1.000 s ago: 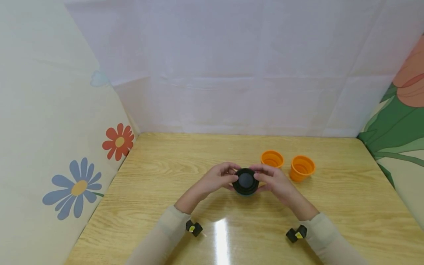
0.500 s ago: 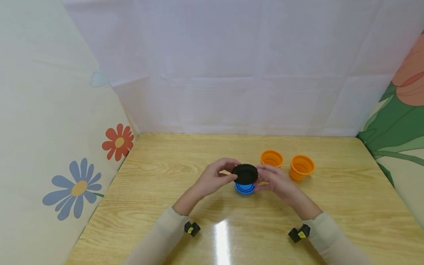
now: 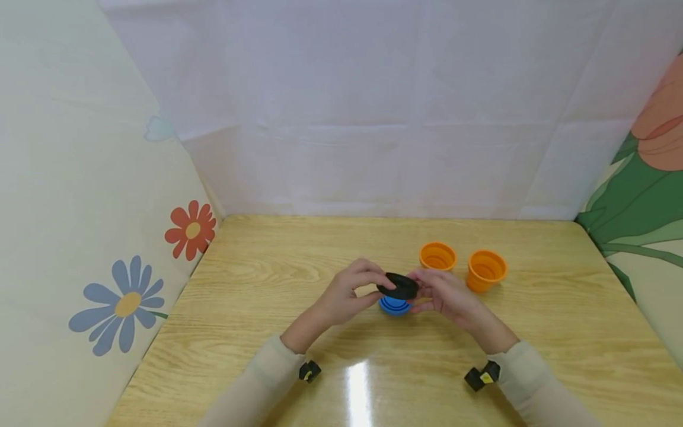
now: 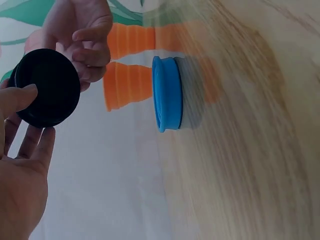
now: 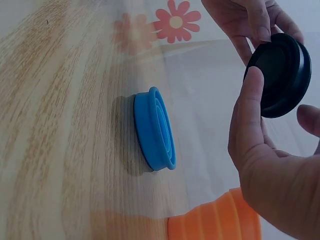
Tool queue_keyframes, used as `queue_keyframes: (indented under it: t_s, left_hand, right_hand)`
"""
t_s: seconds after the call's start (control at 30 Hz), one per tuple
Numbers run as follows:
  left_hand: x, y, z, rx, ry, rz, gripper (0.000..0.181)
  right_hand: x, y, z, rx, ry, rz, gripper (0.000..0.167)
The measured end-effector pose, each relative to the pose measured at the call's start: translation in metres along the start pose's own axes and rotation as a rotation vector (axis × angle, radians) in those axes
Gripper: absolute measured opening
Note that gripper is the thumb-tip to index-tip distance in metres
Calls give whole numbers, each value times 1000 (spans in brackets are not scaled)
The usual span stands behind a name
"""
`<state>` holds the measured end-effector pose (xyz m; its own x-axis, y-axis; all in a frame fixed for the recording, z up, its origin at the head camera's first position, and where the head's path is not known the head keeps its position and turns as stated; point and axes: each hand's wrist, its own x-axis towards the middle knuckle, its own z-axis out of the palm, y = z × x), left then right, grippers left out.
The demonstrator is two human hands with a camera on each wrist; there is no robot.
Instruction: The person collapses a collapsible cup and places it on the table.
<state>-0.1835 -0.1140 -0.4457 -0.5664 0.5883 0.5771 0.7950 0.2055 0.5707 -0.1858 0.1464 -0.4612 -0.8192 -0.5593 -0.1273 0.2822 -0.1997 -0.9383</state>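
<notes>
A flat, round black piece (image 3: 401, 287) is held tilted above the table; it resembles a folded cup or a lid. My left hand (image 3: 352, 290) pinches it, with the thumb on one face in the left wrist view and fingers at its edge. At its right edge is my right hand (image 3: 445, 295), fingers loosely bent and the thumb (image 5: 309, 120) apart from it. The right index fingertip overlaps the black rim in the right wrist view; contact there is unclear. Below stands a collapsed blue cup (image 5: 154, 130) on the table, its concentric rings facing up.
Two orange ribbed cups stand upright behind and to the right: one orange cup (image 3: 437, 257) just behind the right hand, the other orange cup (image 3: 486, 271) farther right. The wooden table (image 3: 267, 267) meets a white cloth backdrop (image 3: 341, 118). Flower-printed cloth hangs at both sides.
The black piece was over the blue cup between both hands; it has lifted and tipped, uncovering the blue cup. My left hand has shifted its hold, and the right thumb has come off.
</notes>
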Motion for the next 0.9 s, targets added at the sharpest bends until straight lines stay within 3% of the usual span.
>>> queue_keyframes:
  t_s: [0.23,0.33,0.47,0.6,0.7,0.9]
  left_hand:
    - [-1,-4,5,149,-13,189,31]
    - [-2,-4,5,217,-55,217,32]
    - [-5,-2,5,240,-112,202,30]
    - [-9,1,3,187,-111,112,30]
    - [-12,4,2,117,-53,-24,29]
    - [-11,7,1,-122,79,-331,31]
  right_hand:
    - [0,-2,1,4,32,20,24]
    - [-1,-2,2,-9,44,12,27]
    - [-1,0,2,-41,54,-8,37]
    - [0,0,3,-51,70,-18,44]
    - [0,0,4,-52,79,-25,45]
    - [3,1,9,-73,129,-40,44]
